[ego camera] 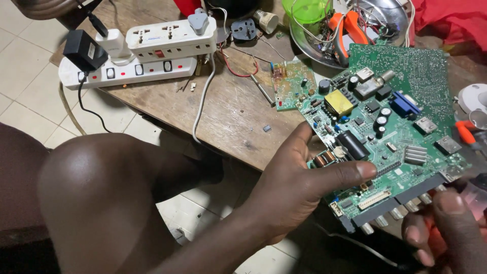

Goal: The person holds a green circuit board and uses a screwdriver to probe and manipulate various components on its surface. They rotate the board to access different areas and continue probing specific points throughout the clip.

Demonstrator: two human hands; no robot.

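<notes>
Green circuit board [385, 137], at the centre-right of the frame over the wooden surface [233, 111] edge, sits clamped in the left hand [299, 185] fingers, best gripped by its edges, while the right hand [446, 228], lower right, has fingers closed on a reddish tool [474, 200].

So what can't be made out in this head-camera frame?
- Right hand: cut off by the frame's bottom-right corner; what it grips is blurred, reddish, unidentifiable.
- Circuit board: its near-left edge is covered by the left hand; small parts too fine to tell.
- Metal bowl: cut by the top edge, contents tangled in wires.
- Power strip: cable ends leave the frame.
</notes>
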